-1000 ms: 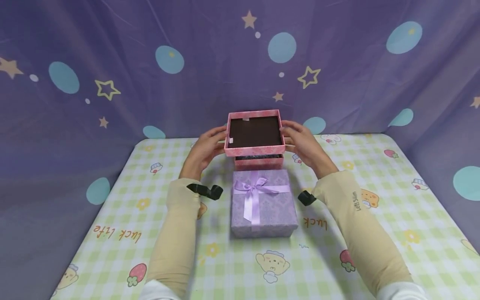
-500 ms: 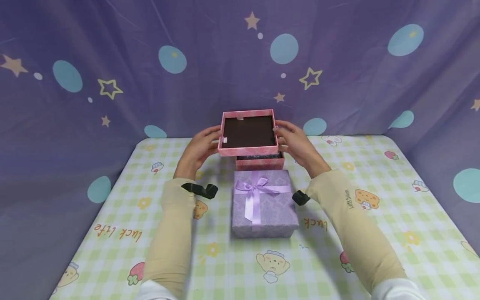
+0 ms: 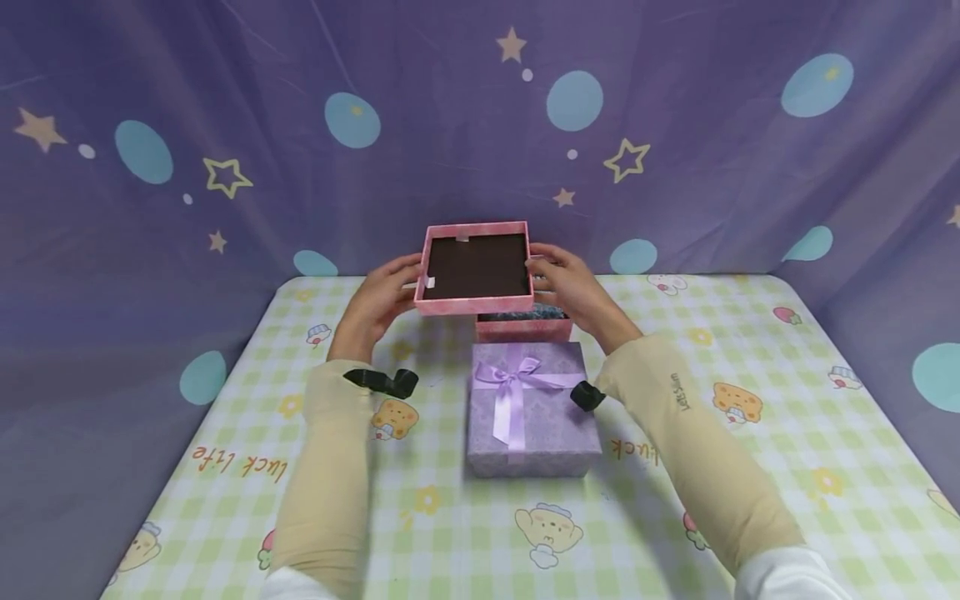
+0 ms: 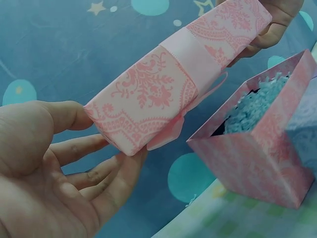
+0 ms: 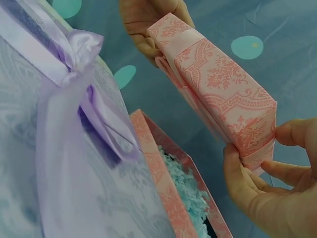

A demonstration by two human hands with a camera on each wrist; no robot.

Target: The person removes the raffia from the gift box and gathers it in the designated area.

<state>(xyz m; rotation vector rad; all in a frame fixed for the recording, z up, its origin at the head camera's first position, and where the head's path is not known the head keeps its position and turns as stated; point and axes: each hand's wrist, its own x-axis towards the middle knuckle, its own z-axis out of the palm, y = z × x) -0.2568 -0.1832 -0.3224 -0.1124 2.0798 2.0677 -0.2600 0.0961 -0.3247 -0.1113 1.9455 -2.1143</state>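
Observation:
A pink patterned lid (image 3: 474, 305), its dark inside facing up, is held off the table between both hands. The left hand (image 3: 377, 302) grips its left end, thumb at the edge and fingers under the corner in the left wrist view. At the opposite end the right hand (image 3: 576, 293) pinches it, as the right wrist view (image 5: 285, 183) shows. A pink ribbon (image 4: 190, 54) runs round the lid, with loops on the underside. Below and to the right stands the pink box base (image 3: 523, 331), uncovered, holding pale blue shredded paper (image 4: 257, 104).
A closed purple box (image 3: 534, 417) with a lilac ribbon bow (image 3: 510, 379) stands just in front of the pink base, between the forearms. The checked tablecloth (image 3: 450, 533) covers the table; a purple patterned curtain (image 3: 450, 167) hangs behind it.
Both hands have moved left together with the lid, exposing more of the pink base and its blue filling. Both boxes on the table have kept their places.

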